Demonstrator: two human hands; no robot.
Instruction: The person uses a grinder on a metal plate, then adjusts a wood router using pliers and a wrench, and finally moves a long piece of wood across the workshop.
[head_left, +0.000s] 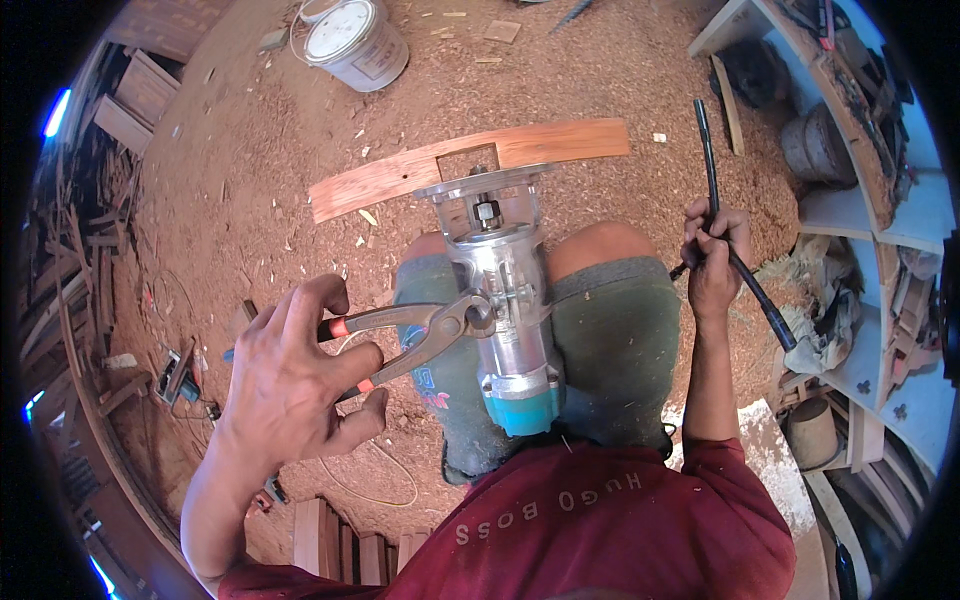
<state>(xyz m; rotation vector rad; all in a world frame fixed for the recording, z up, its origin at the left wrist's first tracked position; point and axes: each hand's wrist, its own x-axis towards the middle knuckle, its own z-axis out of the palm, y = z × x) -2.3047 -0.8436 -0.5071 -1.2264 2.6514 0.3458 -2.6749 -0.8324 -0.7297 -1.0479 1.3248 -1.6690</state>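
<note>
My left hand [300,370] is closed loosely around the red-tipped handles of a pair of dark pliers [425,325]. The handles are spread, and the jaws overlap the silver body of a trim router [512,330] in this view; I cannot tell if they touch it. The router lies along my lap between my thighs, its teal cap towards me and its clear base away. A collet nut [487,213] shows inside the base. Across the base's far end sits a curved wooden strip [560,143] with a rectangular notch. My right hand [716,245] grips a long, thin black rod-like thing [765,300], raised off to the right.
Sawdust and wood scraps cover the ground [600,90]. A white bucket [358,50] stands at the far left. Pale blue shelving [850,215] with tools and pots runs along the right. Wood offcuts [130,105] pile up on the left, and wooden blocks [320,540] lie near my left elbow.
</note>
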